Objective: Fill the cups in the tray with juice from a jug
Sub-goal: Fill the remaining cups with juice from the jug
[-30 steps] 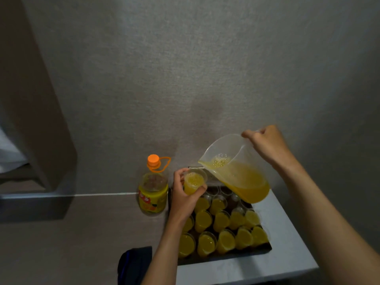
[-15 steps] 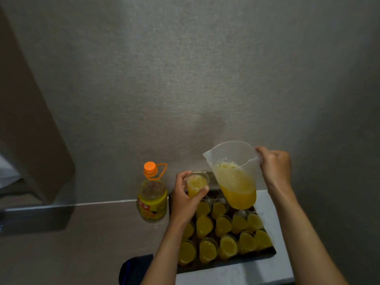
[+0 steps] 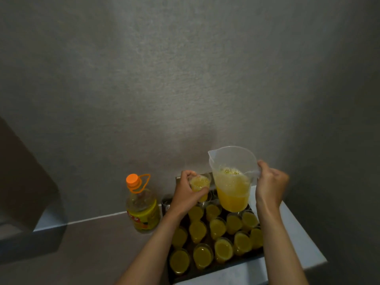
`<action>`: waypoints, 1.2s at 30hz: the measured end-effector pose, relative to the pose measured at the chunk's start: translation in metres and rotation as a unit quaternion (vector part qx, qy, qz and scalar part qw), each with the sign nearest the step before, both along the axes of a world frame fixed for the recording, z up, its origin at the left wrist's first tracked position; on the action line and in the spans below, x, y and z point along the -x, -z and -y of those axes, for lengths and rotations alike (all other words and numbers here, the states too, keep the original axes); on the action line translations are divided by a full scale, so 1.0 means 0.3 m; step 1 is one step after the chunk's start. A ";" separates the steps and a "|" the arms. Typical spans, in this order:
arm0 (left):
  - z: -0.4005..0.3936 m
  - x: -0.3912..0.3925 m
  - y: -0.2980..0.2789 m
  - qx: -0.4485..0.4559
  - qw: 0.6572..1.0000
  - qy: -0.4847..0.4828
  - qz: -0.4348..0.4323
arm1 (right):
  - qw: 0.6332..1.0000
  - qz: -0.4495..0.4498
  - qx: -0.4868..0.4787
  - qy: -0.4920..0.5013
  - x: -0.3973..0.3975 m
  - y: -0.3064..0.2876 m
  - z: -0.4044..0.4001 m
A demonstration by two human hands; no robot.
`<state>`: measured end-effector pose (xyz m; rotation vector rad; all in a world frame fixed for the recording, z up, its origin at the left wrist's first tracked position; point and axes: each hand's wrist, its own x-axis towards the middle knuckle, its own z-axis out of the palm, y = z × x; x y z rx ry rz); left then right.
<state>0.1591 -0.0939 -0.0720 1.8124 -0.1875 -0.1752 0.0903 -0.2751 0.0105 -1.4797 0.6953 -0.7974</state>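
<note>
My right hand [image 3: 270, 187] grips the handle of a clear plastic jug [image 3: 232, 177], held upright above the tray and about half full of orange juice with foam on top. My left hand [image 3: 185, 195] holds a small clear cup [image 3: 199, 185] full of juice, just left of the jug and over the tray's far left corner. The dark tray [image 3: 216, 271] sits on a white table and carries several clear cups [image 3: 218, 227] filled with juice. A few cups at the far row are partly hidden behind the jug and my left hand.
A large juice bottle [image 3: 143, 210] with an orange cap and loop handle stands left of the tray, nearly empty. The white table [image 3: 298, 233] ends close to the tray's right and front sides. A grey wall rises right behind. A brown panel stands far left.
The jug has tipped back from pouring to upright and dropped lower over the tray. My left hand has stayed on the filled cup, lowering slightly.
</note>
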 end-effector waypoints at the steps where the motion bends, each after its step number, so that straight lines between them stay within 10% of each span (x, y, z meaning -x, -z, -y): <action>1: 0.011 -0.010 -0.003 -0.018 1.000 0.017 -0.002 | 1.000 0.003 -0.002 0.003 0.005 0.001 0.014; 36: 0.438 -0.270 0.300 -0.411 0.859 0.291 0.098 | 0.998 0.019 0.005 0.063 0.061 0.075 0.376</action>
